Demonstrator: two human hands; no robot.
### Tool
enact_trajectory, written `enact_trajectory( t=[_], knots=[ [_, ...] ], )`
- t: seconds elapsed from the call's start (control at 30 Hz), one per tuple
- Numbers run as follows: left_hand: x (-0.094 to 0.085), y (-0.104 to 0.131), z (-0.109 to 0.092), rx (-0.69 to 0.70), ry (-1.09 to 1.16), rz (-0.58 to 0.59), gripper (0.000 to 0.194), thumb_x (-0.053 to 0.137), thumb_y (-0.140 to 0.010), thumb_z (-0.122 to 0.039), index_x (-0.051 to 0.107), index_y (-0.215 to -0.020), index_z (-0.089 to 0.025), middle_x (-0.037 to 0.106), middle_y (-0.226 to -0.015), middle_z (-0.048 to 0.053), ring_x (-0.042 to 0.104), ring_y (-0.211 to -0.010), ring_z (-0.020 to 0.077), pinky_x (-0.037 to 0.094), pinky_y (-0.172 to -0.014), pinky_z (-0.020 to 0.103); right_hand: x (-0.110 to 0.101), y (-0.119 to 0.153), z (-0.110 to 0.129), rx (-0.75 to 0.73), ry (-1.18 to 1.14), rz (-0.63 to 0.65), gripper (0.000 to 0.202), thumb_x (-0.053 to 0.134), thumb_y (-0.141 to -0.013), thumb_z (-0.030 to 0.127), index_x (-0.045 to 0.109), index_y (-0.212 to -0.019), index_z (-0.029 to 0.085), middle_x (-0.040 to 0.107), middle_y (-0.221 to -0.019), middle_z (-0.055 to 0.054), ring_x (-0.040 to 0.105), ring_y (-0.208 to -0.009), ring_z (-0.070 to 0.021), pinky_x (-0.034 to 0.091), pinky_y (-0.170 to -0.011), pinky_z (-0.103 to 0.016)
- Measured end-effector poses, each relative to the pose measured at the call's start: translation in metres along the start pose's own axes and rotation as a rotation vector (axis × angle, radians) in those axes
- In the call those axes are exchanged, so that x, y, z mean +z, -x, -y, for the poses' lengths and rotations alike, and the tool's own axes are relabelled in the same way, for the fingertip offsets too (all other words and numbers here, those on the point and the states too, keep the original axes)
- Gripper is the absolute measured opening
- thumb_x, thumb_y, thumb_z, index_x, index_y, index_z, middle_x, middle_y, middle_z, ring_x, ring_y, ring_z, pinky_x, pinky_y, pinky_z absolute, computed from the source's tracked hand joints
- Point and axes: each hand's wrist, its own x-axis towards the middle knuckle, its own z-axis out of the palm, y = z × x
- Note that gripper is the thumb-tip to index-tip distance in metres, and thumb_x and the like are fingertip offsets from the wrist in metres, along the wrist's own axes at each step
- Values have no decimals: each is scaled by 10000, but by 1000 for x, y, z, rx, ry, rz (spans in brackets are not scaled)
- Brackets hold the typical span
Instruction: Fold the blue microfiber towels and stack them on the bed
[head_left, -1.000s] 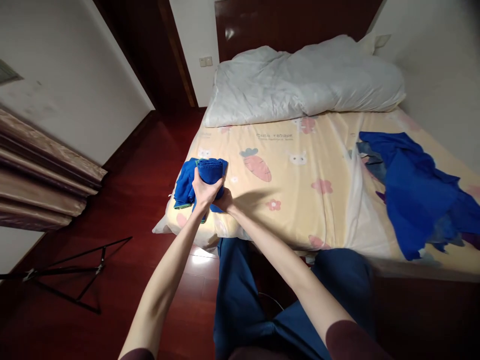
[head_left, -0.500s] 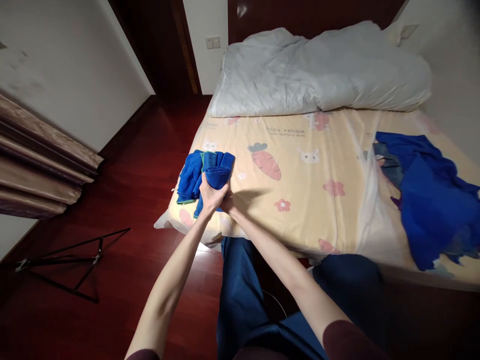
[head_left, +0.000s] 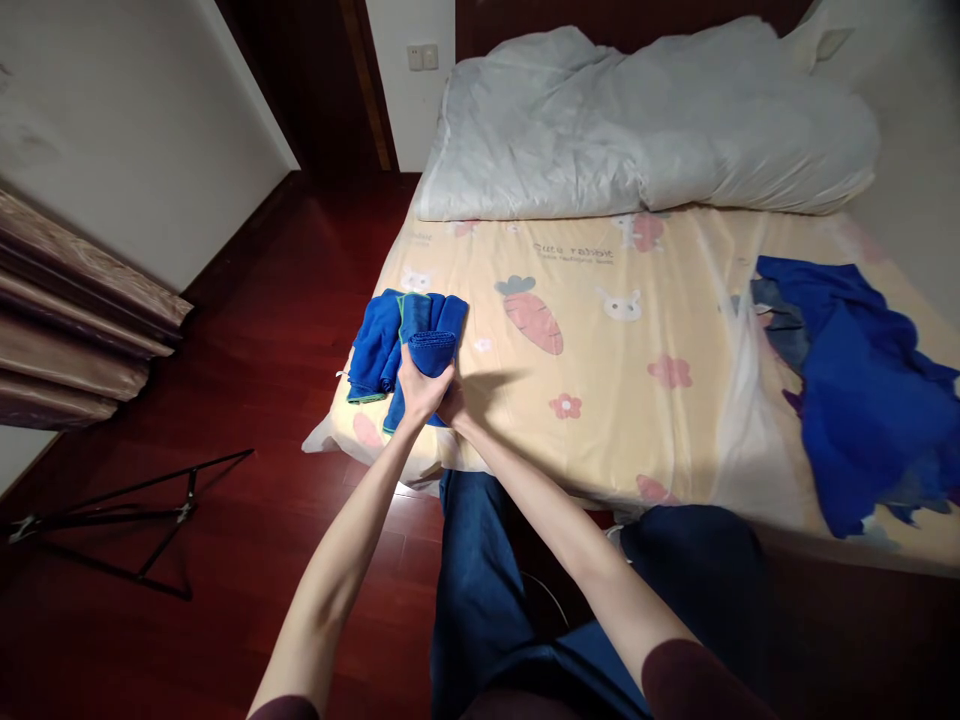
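Stack of blue towels (head_left: 379, 345) lies at the bed's (head_left: 600, 440) near-left corner. Left hand (head_left: 418, 390) grips a rolled blue towel (head_left: 431, 352) above it. Right hand (head_left: 452, 405) mostly hidden behind; grip undeterminable. Loose blue cloths (head_left: 855, 390) far right.

Only readable text: "cute rabbit" printed on the yellow bedsheet (head_left: 600, 400), just right of the carrot print (head_left: 532, 315) and slightly above it. A smaller line sits directly under it, too small to read. Faint print near the sheet's upper-left corner is illegible.
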Motion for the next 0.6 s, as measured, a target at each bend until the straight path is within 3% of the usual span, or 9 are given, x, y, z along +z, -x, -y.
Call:
enact_trajectory(
  t=[0.1, 0.2, 0.27, 0.33, 0.43, 0.6],
  knots=[
    [0, -11, 1, 14, 8, 7, 818, 831, -694, -423, 433, -1365, -177, 630, -1274, 129, 629, -1176, 284, 499, -1053, 433, -2, -10, -17, -30, 21, -94, 968, 865, -695, 324, 396, -1506, 79, 654, -1338, -115, 590, -1228, -278, 480, -1060, -348],
    [-7, -21, 3, 13, -16, -32, 1113, 833, -716, -500, 195, -1567, -173, 332, -1599, 210, 339, -1494, 324, 304, -1230, 477, -13, -14, -33, -33, -5, -183, 1346, 932, -552, 359, 141, -1615, 123, 395, -1591, -191, 467, -1411, -315, 421, -1162, -415],
    [-12, -24, 7, -11, -46, -39, 1076, 728, -825, -547, 94, -1608, -170, 187, -1667, 213, 187, -1560, 318, 209, -1265, 506, -23, -9, -42, 3, -8, -215, 1426, 941, -526, 421, 74, -1630, 165, 261, -1659, -198, 358, -1496, -337, 373, -1202, -488],
    [-14, -25, 10, 11, -86, -4, 939, 601, -920, -540, 100, -1619, -163, 170, -1680, 200, 150, -1572, 301, 172, -1273, 515, -32, 1, -50, 22, 6, -212, 1394, 938, -539, 459, 111, -1631, 202, 263, -1663, -187, 316, -1521, -348, 330, -1222, -543],
    [-8, -22, 17, 160, -194, 124, 771, 530, -959, -476, 256, -1597, -142, 265, -1657, 185, 205, -1557, 294, 192, -1272, 503, -37, 16, -62, -16, 9, -166, 1214, 907, -616, 469, 241, -1607, 248, 377, -1618, -153, 373, -1494, -339, 334, -1221, -560],
    [29, -19, 29, 493, -470, 647, 481, 528, -927, -336, 630, -1371, -179, 380, -1624, 128, 221, -1555, 331, 198, -1265, 539, -23, 11, -75, -143, 108, -83, 828, 820, -728, 402, 490, -1466, 223, 591, -1432, -129, 489, -1399, -327, 435, -1149, -558]
  ],
)
